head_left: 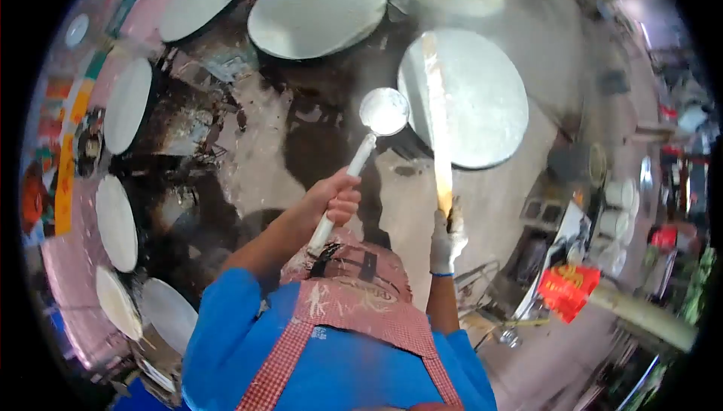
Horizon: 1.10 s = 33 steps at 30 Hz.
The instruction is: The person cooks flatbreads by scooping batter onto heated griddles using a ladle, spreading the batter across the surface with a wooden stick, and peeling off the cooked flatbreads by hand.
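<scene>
While the bare left hand (340,198) grips a white-handled, round-bowled ladle (361,156), bowl forward, the white-gloved right hand (447,247) clasps a long flat white-and-tan stick (437,121), extending ahead over a pale round plate (489,102).

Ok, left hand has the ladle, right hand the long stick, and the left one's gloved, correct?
Not the glove: the head view shows it on the right hand, which holds the long stick. The left hand, holding the ladle, is bare.
</scene>
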Tool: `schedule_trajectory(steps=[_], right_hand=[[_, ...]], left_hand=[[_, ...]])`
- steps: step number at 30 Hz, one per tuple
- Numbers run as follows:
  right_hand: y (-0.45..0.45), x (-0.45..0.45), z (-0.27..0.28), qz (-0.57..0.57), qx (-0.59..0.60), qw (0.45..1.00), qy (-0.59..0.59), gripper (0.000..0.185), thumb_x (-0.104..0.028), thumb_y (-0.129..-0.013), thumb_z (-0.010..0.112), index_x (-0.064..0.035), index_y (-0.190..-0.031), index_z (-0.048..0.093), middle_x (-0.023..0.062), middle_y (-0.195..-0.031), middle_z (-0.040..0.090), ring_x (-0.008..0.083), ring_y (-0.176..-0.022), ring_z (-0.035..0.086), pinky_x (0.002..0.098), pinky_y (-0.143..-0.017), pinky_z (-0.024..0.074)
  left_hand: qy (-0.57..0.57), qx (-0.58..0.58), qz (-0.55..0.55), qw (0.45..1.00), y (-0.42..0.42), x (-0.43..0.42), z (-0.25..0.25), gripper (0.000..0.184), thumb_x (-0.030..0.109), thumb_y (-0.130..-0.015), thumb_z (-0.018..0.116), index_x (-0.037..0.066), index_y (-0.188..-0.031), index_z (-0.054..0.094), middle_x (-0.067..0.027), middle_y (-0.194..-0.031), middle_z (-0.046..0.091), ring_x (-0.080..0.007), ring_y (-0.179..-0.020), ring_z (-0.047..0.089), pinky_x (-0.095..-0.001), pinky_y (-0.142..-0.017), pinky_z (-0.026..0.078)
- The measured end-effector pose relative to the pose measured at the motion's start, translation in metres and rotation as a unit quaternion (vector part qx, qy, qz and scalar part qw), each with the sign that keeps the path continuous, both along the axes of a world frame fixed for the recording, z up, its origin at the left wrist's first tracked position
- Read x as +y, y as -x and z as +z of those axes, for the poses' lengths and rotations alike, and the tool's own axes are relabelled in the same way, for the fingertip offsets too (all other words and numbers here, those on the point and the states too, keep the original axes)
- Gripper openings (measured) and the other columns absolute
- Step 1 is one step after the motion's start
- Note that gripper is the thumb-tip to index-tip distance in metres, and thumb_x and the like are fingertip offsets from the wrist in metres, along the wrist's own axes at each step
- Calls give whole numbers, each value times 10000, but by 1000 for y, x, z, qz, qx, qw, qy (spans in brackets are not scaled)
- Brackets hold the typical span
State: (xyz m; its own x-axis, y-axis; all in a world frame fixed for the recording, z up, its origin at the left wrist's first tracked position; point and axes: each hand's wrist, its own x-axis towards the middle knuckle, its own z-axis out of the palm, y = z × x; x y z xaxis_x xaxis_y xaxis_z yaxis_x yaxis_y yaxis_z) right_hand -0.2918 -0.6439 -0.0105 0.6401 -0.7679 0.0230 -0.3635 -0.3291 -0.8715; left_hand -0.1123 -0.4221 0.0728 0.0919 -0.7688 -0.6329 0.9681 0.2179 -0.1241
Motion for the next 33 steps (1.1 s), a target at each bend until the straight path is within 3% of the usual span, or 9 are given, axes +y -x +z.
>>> schedule_trajectory(steps=[2,3,12,16,19,23,28,31,33], right_hand=[[-3,-10,-7,27,11,1000,-8,398,-157,-827,598,-47,-1204,536,-31,-784,531,40,-564,414,205,-475,392],[-1,-18,-12,28,18,999,-14,389,-171,-825,602,-45,-1189,545,-31,-768,525,41,-548,411,204,-460,381],[-111,-46,17,116,111,984,-84,390,-244,-819,592,5,-1118,565,27,-658,515,70,-448,393,235,-379,329],[-161,-12,6,141,59,986,67,429,-302,-780,614,-10,-1091,573,104,-712,594,182,-504,522,318,-457,406],[-196,25,31,205,169,948,175,413,-345,-733,633,-48,-1017,591,191,-774,624,359,-704,606,424,-629,453],[-303,57,9,359,57,853,375,269,-285,-681,688,-108,-856,589,107,-774,591,334,-649,588,425,-574,472],[-445,79,11,543,-21,696,469,427,-230,-672,659,-128,-1071,545,100,-1022,538,300,-669,602,408,-580,498],[-500,72,9,632,109,586,496,296,-256,-723,611,-128,-989,593,114,-952,586,341,-780,595,417,-659,486],[-539,44,-6,608,-73,649,451,319,-268,-721,601,-115,-1000,608,111,-1047,585,337,-774,608,421,-730,481]], left_hand=[[10,-41,13,999,8,15,4,294,183,-934,404,266,-1213,446,20,-534,324,-57,-349,308,-200,-274,290],[-1,-82,16,997,12,22,11,192,145,-886,473,276,-1007,402,41,-552,307,-28,-356,268,-167,-267,235],[-49,40,164,984,40,107,-20,220,129,-880,460,283,-1026,400,19,-524,321,-45,-340,287,-185,-259,247],[-100,35,175,979,38,153,-23,71,168,-908,444,229,-923,409,20,-508,336,-41,-336,309,-188,-261,262],[-65,46,187,979,36,187,-40,157,159,-897,465,280,-989,424,15,-523,347,-44,-343,303,-189,-267,256],[-118,30,173,977,30,221,-42,222,175,-887,482,298,-1071,463,9,-536,356,-56,-367,299,-185,-281,253],[-18,50,240,969,37,233,-57,230,223,-908,454,289,-1124,496,5,-531,345,-84,-385,299,-224,-297,283],[-1,107,298,948,53,224,-68,278,211,-923,421,312,-1176,479,2,-529,340,-75,-393,294,-221,-308,271],[-19,76,311,947,48,216,-60,307,204,-925,414,317,-1207,460,2,-540,339,-63,-398,290,-213,-321,269]])
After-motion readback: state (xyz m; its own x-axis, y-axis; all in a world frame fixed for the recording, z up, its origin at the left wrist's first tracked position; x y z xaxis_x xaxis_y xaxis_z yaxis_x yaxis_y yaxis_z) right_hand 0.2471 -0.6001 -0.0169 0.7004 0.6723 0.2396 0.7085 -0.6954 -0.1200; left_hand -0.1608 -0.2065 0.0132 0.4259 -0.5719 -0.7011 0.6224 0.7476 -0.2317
